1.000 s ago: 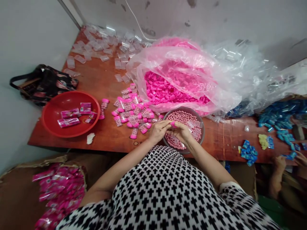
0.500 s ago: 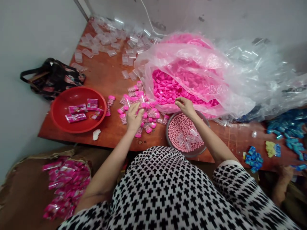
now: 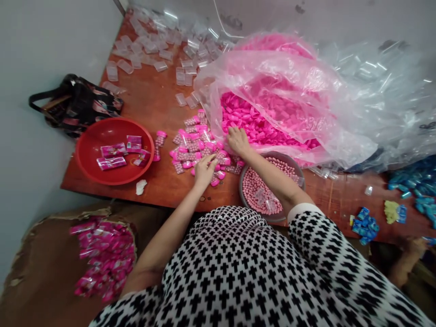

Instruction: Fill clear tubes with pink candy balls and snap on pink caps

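My left hand [image 3: 205,170] is at the front of a pile of clear, bead-filled bottles with pink caps [image 3: 190,155]. Its fingers are drawn together, and what is between them is too small to make out. My right hand [image 3: 237,140] reaches to the left front edge of a large plastic bag [image 3: 214,81] full of pink caps [image 3: 245,114]. The fingers there are bent at the pink pieces, and their tips are partly hidden. Under my right forearm stands a grey bowl [image 3: 242,194] of pink beads [image 3: 254,186] with some clear containers on top.
A red basin [image 3: 102,129] with pink packets stands at the left, beside a dark handbag [image 3: 91,102]. Clear containers [image 3: 148,45] lie at the back. Below left is a box of pink packets [image 3: 105,259]. Another person's hand [image 3: 413,250] and blue packets [image 3: 365,225] are at the right.
My right hand has moved left, from above the bowl's back rim to the bag's left front edge. My left hand has shifted slightly right and down, and its fingers have drawn together.
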A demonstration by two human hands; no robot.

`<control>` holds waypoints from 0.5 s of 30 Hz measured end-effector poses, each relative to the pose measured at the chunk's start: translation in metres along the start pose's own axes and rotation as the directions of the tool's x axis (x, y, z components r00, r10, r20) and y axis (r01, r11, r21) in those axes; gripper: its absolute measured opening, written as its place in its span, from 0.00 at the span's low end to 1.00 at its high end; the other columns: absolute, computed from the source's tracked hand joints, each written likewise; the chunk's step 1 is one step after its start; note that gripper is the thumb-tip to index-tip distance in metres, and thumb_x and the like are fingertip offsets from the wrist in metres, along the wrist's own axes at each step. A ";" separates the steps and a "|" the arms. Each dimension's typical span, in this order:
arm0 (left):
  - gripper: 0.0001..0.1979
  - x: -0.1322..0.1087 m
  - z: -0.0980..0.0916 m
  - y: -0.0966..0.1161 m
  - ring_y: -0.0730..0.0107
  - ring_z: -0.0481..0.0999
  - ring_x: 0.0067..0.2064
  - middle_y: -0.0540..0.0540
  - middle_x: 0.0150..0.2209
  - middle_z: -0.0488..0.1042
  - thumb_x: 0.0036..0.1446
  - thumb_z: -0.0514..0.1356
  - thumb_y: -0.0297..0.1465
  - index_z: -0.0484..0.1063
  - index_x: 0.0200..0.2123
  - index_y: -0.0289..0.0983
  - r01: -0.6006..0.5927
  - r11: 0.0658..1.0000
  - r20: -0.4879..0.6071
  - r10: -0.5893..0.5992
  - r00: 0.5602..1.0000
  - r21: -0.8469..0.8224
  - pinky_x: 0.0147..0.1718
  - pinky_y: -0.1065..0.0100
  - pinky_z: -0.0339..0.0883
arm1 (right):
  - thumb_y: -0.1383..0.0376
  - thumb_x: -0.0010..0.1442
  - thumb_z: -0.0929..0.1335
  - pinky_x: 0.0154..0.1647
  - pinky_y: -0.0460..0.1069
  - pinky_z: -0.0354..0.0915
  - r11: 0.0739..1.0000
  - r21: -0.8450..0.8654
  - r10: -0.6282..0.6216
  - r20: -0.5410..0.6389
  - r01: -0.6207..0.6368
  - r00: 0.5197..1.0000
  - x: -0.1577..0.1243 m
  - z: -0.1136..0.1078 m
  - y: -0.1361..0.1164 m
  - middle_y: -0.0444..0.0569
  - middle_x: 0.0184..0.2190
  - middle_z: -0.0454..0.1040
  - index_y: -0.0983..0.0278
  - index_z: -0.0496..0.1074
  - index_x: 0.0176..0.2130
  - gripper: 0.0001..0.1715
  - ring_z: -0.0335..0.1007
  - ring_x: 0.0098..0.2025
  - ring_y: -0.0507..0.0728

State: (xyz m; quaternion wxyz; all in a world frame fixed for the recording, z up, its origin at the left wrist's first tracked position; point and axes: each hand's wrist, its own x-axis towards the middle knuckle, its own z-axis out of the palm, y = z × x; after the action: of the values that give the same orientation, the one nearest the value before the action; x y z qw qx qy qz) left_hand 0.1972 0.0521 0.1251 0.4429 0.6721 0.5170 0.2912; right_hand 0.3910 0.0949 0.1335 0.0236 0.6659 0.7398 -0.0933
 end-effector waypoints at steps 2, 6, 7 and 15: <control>0.13 -0.004 0.001 -0.001 0.62 0.76 0.45 0.42 0.43 0.78 0.54 0.58 0.33 0.77 0.41 0.35 0.006 1.000 -0.002 -0.006 1.000 -0.005 0.49 0.60 0.67 | 0.73 0.64 0.53 0.50 0.63 0.55 0.993 0.022 0.115 -0.049 -0.114 0.992 0.004 -0.005 0.029 0.65 0.48 0.66 0.75 0.69 0.46 0.21 0.58 0.52 0.67; 0.14 -0.014 0.013 0.004 0.63 0.76 0.44 0.44 0.42 0.78 0.54 0.58 0.34 0.76 0.42 0.35 -0.006 1.000 0.042 0.007 0.999 -0.031 0.48 0.62 0.67 | 0.64 0.67 0.55 0.53 0.63 0.55 0.967 0.144 0.235 -0.163 -0.212 0.958 -0.016 -0.024 0.089 0.61 0.54 0.63 0.71 0.62 0.55 0.22 0.57 0.56 0.67; 0.14 -0.017 0.017 0.009 0.64 0.76 0.45 0.44 0.43 0.78 0.54 0.58 0.34 0.76 0.42 0.36 -0.018 0.999 0.069 0.021 0.997 -0.038 0.48 0.63 0.67 | 0.61 0.66 0.57 0.54 0.62 0.55 0.967 0.172 0.217 -0.175 -0.187 0.960 -0.030 -0.031 0.098 0.60 0.56 0.62 0.70 0.61 0.57 0.23 0.56 0.57 0.66; 0.13 -0.051 0.051 0.052 0.64 0.76 0.44 0.43 0.44 0.78 0.57 0.56 0.31 0.76 0.43 0.36 -0.160 0.987 0.327 0.157 0.932 -0.019 0.47 0.64 0.68 | 0.63 0.61 0.62 0.43 0.50 0.62 0.911 0.234 0.299 0.197 -0.340 0.934 -0.215 -0.050 0.089 0.53 0.39 0.76 0.67 0.74 0.41 0.14 0.70 0.41 0.59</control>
State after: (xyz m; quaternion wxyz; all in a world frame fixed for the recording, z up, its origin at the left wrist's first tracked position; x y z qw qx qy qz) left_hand 0.2480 -0.0158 0.1524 0.4949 0.7522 0.3818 0.2083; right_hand 0.5079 -0.0991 0.2076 0.0077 0.7659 0.5973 -0.2378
